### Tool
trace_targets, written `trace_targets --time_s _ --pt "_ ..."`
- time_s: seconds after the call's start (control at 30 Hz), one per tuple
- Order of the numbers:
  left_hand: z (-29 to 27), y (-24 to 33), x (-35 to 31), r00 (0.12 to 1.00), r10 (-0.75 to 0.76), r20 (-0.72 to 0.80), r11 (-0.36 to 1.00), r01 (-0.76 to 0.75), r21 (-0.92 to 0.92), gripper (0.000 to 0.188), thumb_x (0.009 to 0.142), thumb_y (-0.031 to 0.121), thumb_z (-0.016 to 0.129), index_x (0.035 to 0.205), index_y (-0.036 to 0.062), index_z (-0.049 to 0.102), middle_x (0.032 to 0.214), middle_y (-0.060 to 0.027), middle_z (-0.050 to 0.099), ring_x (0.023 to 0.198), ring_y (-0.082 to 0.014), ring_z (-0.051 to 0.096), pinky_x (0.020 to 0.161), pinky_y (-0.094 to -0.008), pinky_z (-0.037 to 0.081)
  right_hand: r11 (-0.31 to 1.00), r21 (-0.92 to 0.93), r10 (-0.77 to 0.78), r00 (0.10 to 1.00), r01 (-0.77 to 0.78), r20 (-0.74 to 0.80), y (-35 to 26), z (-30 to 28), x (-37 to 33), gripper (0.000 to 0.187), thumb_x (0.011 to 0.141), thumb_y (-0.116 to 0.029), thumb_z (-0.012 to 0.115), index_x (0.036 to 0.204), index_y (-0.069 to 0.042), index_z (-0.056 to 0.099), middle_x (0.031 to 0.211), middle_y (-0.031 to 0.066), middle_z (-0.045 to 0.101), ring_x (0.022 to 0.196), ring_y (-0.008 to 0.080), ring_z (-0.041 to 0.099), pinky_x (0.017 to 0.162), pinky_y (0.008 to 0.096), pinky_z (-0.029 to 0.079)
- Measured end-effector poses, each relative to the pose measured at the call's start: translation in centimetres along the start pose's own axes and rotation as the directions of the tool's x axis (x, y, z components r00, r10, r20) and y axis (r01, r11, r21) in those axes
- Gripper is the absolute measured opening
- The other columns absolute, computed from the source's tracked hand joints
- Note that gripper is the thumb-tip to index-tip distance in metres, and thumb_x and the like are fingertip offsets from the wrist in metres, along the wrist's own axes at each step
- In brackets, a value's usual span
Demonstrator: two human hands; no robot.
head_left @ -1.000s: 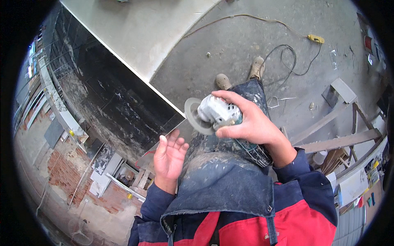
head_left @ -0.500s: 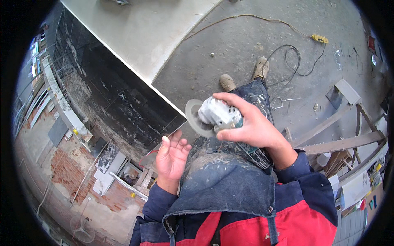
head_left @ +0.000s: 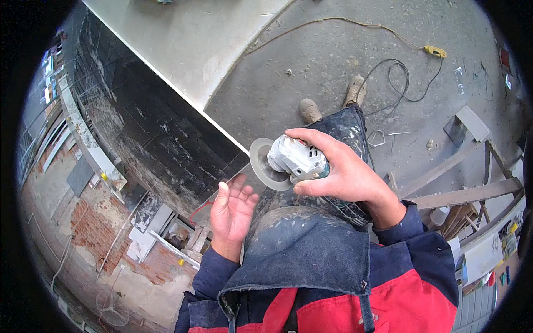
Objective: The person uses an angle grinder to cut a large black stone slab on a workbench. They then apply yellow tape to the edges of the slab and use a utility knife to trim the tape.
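Observation:
An angle grinder [head_left: 297, 159] with a dusty white head sits in the grip of my right hand [head_left: 350, 169], thumb below and fingers over its body. Its pale round disc [head_left: 259, 161] points left, close to the corner of a white-edged slab [head_left: 189, 83]. Part of the grinder's body is hidden under my palm. My left hand [head_left: 234, 213] is held palm up, fingers apart and holding nothing, just below that corner and short of the disc.
A dark cable [head_left: 407, 83] loops over the dusty floor to a yellow socket block [head_left: 436, 51]. Wooden trestle legs [head_left: 466, 192] and a small box-like piece [head_left: 472, 123] are at the right. A brick wall [head_left: 97, 233] and scrap boards lie left. My shoes [head_left: 355, 89] are ahead.
The grinder has shifted slightly left and down in the picture, and its disc is turned a little more face-on. My left hand stays almost where it was.

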State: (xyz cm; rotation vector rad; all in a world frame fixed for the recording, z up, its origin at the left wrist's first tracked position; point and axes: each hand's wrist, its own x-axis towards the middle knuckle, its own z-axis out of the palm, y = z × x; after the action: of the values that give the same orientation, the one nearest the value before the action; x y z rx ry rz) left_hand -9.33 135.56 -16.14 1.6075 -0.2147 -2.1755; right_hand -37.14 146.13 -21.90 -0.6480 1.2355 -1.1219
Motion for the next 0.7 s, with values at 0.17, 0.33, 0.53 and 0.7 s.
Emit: trace_targets --time_s 0.17,0.33,0.53,0.7 --pt "-0.2 0.0 -0.1 1.0 0.013 0.018 1.0 -0.013 -0.001 0.034 0.107 0.034 0.05 0.127 0.0094 0.061 0.129 -0.0101 0.067 0.105 -0.0246 0.066 0.093 -0.0454 0.054 0.994 0.091 0.05 0.999 -0.051 0.016 0.9 -0.4 0.6 0.083 0.07 -0.018 0.084 0.144 -0.002 0.05 0.135 0.0144 0.061 0.125 0.0237 0.058 0.107 0.035 0.044" --pt "-0.1 0.1 0.2 1.0 0.023 0.021 1.0 -0.022 -0.004 0.033 0.107 0.034 0.05 0.126 0.0095 0.061 0.128 -0.0112 0.066 0.105 -0.025 0.065 0.091 -0.045 0.054 0.98 0.182 0.094 0.995 -0.085 -0.038 2.2 -0.7 1.0 0.081 0.069 -0.021 0.084 0.141 0.0 0.052 0.131 0.0178 0.063 0.122 0.0256 0.061 0.104 0.0347 0.047" --pt "0.2 -0.1 0.3 0.998 0.024 -0.065 1.0 -0.023 0.017 0.033 0.106 0.034 0.052 0.126 0.0083 0.06 0.128 -0.012 0.066 0.105 -0.0255 0.065 0.092 -0.046 0.055 0.997 0.075 -0.026 1.0 0.026 0.009 -0.5 0.3 -0.3 0.083 0.07 -0.019 0.085 0.144 -0.003 0.051 0.132 0.0148 0.062 0.124 0.0239 0.059 0.106 0.0358 0.044" --pt "-0.3 -0.1 0.3 0.999 0.033 0.033 0.999 -0.033 -0.011 0.033 0.106 0.035 0.053 0.125 0.0083 0.062 0.127 -0.0117 0.067 0.105 -0.0253 0.065 0.092 -0.0453 0.054 0.997 0.071 0.038 0.998 -0.034 -0.051 1.5 0.0 1.2 0.081 0.07 -0.024 0.083 0.14 0.0 0.052 0.133 0.02 0.062 0.124 0.0297 0.06 0.106 0.0359 0.046"
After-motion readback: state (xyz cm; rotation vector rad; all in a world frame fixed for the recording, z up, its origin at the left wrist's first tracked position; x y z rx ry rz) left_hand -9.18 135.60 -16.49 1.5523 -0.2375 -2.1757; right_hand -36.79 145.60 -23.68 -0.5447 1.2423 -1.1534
